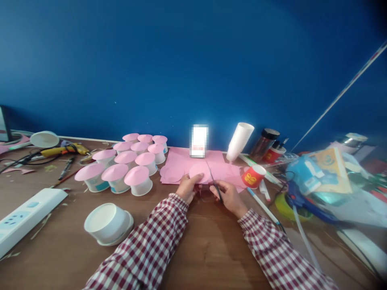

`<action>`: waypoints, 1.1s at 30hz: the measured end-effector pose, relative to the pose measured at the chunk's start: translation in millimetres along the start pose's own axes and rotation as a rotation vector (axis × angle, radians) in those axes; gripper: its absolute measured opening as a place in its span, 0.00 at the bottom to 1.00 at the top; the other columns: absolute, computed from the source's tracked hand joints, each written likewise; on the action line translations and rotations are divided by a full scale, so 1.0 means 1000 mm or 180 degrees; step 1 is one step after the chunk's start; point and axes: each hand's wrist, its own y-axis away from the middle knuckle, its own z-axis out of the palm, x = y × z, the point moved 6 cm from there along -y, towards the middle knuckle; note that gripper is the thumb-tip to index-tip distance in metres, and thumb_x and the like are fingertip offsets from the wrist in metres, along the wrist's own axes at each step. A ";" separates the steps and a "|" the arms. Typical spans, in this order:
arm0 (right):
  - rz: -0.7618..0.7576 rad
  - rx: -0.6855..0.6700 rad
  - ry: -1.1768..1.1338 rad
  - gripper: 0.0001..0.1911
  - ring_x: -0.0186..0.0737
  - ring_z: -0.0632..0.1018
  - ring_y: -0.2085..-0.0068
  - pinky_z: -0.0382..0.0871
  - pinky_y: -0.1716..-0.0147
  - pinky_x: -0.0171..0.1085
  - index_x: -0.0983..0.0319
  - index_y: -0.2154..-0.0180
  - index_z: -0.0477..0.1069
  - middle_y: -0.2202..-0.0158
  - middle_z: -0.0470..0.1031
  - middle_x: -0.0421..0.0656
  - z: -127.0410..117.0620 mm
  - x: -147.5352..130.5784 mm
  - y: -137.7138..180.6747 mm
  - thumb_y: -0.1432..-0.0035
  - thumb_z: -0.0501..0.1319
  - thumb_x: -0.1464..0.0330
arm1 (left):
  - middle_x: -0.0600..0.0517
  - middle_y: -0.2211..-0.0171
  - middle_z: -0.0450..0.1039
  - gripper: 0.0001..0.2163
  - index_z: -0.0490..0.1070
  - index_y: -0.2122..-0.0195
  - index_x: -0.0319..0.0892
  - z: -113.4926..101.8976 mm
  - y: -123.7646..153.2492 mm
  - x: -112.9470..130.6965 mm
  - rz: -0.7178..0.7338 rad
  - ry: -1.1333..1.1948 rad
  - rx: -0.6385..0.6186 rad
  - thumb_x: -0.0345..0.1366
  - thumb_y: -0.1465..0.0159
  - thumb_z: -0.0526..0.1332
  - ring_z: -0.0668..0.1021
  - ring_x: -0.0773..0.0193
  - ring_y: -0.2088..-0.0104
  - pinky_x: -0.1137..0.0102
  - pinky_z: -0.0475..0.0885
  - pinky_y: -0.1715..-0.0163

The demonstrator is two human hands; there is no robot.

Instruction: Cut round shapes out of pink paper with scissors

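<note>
My left hand (pixel 188 187) pinches a round pink paper piece (pixel 199 171) at its lower edge. My right hand (pixel 229 196) is closed around a pair of scissors (pixel 214 181), whose blades point up and away into the pink paper. Both hands sit over the wooden table (pixel 196 245), just in front of a stack of pink paper sheets (pixel 181 161). To the left stand several upturned white cups topped with pink paper discs (pixel 139 177).
An upturned white paper bowl (pixel 107 223) and a white power strip (pixel 27 215) lie at the left. A stack of white cups (pixel 240 141), a red paper cup (pixel 253 176), pens, a blue glue gun (pixel 302 199) and clutter fill the right. A yellow tool (pixel 65 150) lies far left.
</note>
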 end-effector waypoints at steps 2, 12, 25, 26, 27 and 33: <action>0.0008 0.0015 0.0004 0.17 0.30 0.66 0.80 0.62 0.82 0.31 0.66 0.65 0.72 0.81 0.64 0.35 0.000 0.000 0.000 0.48 0.62 0.58 | 0.54 0.78 0.68 0.14 0.69 0.71 0.34 0.001 0.001 0.001 -0.0021 0.0009 0.0007 0.34 0.55 0.70 0.68 0.75 0.83 0.78 0.64 0.85; 0.0036 0.0012 0.0026 0.20 0.30 0.65 0.81 0.61 0.82 0.31 0.66 0.63 0.72 0.82 0.64 0.35 0.000 0.002 0.000 0.48 0.62 0.55 | 0.55 0.79 0.67 0.14 0.68 0.72 0.35 0.004 0.006 0.005 -0.0069 0.0040 0.0083 0.33 0.56 0.71 0.67 0.76 0.83 0.79 0.63 0.86; 0.0039 -0.0043 -0.0041 0.19 0.31 0.67 0.79 0.64 0.80 0.31 0.65 0.61 0.71 0.80 0.64 0.36 0.000 0.009 0.000 0.46 0.60 0.56 | 0.53 0.80 0.67 0.13 0.68 0.73 0.34 0.002 0.000 0.000 0.0021 -0.0143 -0.0054 0.34 0.55 0.70 0.66 0.75 0.84 0.78 0.62 0.86; 0.0032 -0.0043 -0.0057 0.19 0.31 0.67 0.79 0.64 0.80 0.31 0.65 0.61 0.71 0.80 0.64 0.36 0.000 0.009 0.000 0.46 0.60 0.56 | 0.53 0.80 0.67 0.13 0.69 0.72 0.34 0.002 0.000 -0.001 0.0029 -0.0149 -0.0065 0.34 0.55 0.70 0.66 0.75 0.84 0.78 0.62 0.86; 0.0028 -0.0039 -0.0066 0.19 0.31 0.67 0.79 0.64 0.80 0.31 0.65 0.61 0.71 0.80 0.64 0.35 0.000 0.009 0.000 0.46 0.61 0.56 | 0.53 0.80 0.67 0.13 0.69 0.72 0.34 0.002 0.000 -0.001 0.0038 -0.0143 -0.0081 0.34 0.55 0.70 0.66 0.75 0.84 0.78 0.62 0.86; 0.0010 -0.0010 -0.0045 0.19 0.30 0.67 0.80 0.64 0.81 0.31 0.65 0.62 0.72 0.81 0.64 0.35 -0.001 0.009 -0.001 0.47 0.61 0.56 | 0.54 0.80 0.67 0.14 0.70 0.70 0.33 0.002 -0.002 -0.002 0.0042 -0.0063 -0.0187 0.33 0.55 0.70 0.66 0.75 0.84 0.78 0.62 0.86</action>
